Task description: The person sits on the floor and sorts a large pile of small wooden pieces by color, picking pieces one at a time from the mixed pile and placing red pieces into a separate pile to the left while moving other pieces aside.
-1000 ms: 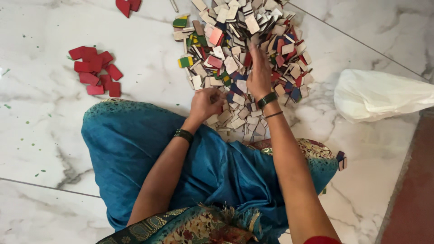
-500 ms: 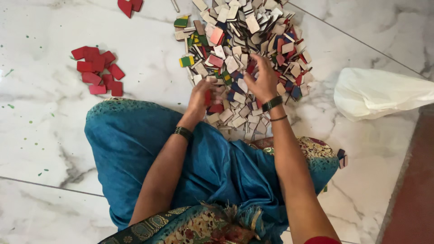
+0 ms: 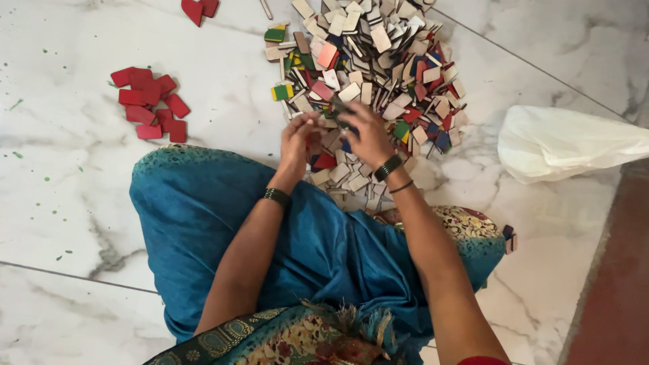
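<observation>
Since the earlier frame both hands have lifted off the heap and come together just above its near edge. The left hand (image 3: 297, 138) and right hand (image 3: 365, 135) pinch small pieces (image 3: 336, 115) between their fingertips; how many they grip cannot be told. Those pieces are thin, flat rectangular tiles, some bare wood, some painted. The big pile of tiles (image 3: 378, 74) lies on the marble floor (image 3: 67, 223) far from the blue-draped lap, mixing tan, red, green, blue and yellow faces. A small group of red tiles (image 3: 150, 103) sits to the left. A white plastic bag (image 3: 568, 142) lies at right, its contents hidden.
</observation>
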